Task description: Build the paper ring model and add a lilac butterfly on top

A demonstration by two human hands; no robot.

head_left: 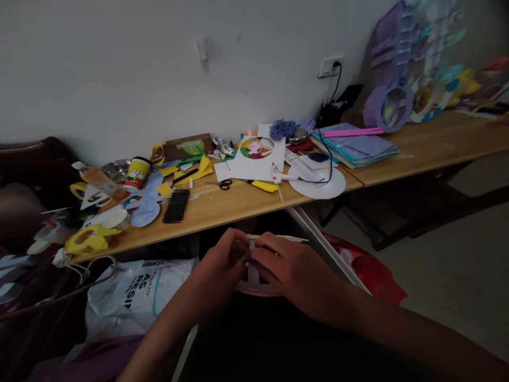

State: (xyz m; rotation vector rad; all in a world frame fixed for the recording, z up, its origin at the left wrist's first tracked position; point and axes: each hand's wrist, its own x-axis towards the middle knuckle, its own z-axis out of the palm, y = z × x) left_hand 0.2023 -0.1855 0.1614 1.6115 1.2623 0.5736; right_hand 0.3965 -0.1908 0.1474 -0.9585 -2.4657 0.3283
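Closest in, below the bench edge and over the lap, the left hand (225, 260) and right hand (292, 270) meet fingertip to fingertip on a white paper strip (253, 274). Each grip is closed to a pinch on it, the fingers curled in and hiding most of the piece. It is held low and close to the body, which looks like a way to steady something small. A pale pinkish round piece (254, 290) shows just under the strip, though I cannot tell whether it is joined to it. A printed white bag (135, 292) slumps on the floor to the left and a red bag (369, 270) to the right, with a long white board (318, 239) leaning between the red bag and the hands. On the bench (222, 209) the tools lie near the front edge, within reach: scissors (225, 184), a yellow cutter (264, 185) and a glue gun (278, 172) resting on a white disc (322, 187). Its cable (330, 154) runs back to a wall socket (329, 66). Behind them lies a white card (258, 159) with a round hole cut in it. Offcuts, a cup (136, 173) and a bottle (101, 181) crowd the left end. Farther right, a stack of coloured sheets (358, 146) lies flat, and a purple paper decoration (413, 79) leans on the wall.
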